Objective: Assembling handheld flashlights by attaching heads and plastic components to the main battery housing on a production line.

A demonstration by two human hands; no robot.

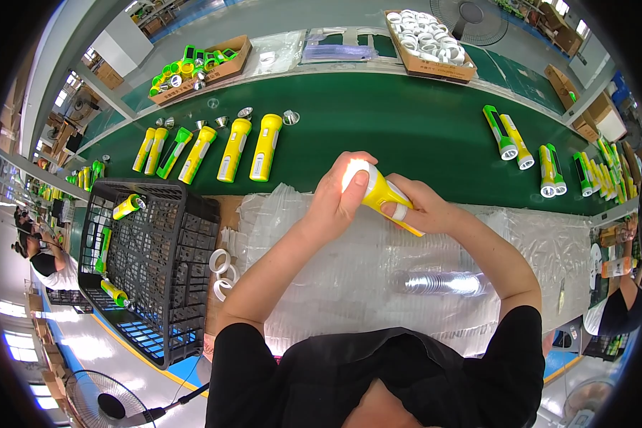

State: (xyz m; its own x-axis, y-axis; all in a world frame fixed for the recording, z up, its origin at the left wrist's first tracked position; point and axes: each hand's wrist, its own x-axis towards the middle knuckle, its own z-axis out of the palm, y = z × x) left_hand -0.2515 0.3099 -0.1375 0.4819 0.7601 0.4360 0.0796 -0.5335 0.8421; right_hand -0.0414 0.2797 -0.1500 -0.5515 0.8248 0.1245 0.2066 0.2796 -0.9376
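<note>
A lit yellow flashlight (pixel 380 194) with a white ring round its head is held in front of me, above the plastic-covered near part of the bench (pixel 335 278). My left hand (pixel 329 201) is closed round the glowing head, thumb lying on the white ring (pixel 360 178). Round the yellow body my right hand (pixel 424 205) is closed, its thumb across the side. The light washes out the front of the head. A stack of clear round lenses (pixel 442 283) lies on the plastic below my hands.
Yellow and green flashlights (pixel 234 150) with loose reflectors (pixel 245 113) lie far left on the green belt (pixel 378 128); finished-looking ones (pixel 516 141) lie right. A black crate (pixel 182 264) stands left beside white rings (pixel 221 262). Cardboard boxes (pixel 442 69) line the back. Other people (pixel 50 260) work at both sides.
</note>
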